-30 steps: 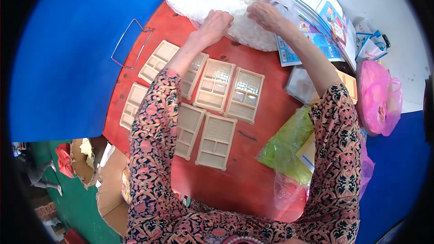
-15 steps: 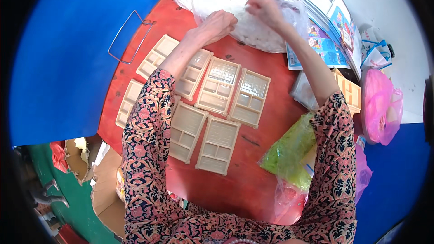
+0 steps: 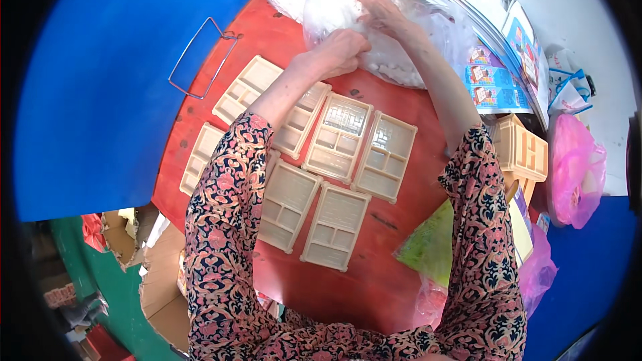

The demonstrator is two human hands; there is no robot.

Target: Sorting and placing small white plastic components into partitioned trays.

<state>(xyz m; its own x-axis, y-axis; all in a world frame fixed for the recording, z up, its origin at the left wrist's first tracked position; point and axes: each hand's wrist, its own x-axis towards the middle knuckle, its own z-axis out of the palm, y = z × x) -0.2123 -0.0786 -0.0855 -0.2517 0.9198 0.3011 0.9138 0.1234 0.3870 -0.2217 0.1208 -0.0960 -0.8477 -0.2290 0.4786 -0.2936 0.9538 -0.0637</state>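
At the far side of the red table, a clear plastic bag [image 3: 401, 70] holds many small white pieces. My left hand [image 3: 340, 51] is closed at the bag's near-left edge, its fingers curled on the plastic. Over the bag's mouth is my right hand [image 3: 380, 11], with its fingers stretched out and apart and nothing visible in it. Several cream plastic trays with compartments lie in rows under and beside my left arm, among them a tray in the middle [image 3: 339, 135], a right-hand tray [image 3: 386, 156] and a near one [image 3: 336, 225]. My left forearm and sleeve partly hide others.
A bent wire frame [image 3: 204, 60] stands at the table's left edge. On the right are blue printed sheets [image 3: 491, 87], stacked tan plastic parts [image 3: 520, 150], a pink bag [image 3: 576, 170] and a green bag [image 3: 431, 237]. A torn cardboard box [image 3: 164, 287] stands lower left.
My right hand has shifted slightly left over the bag, and its fingers have spread from a closed pinch. My left hand stays at the bag's edge. The whole view has shifted a little.
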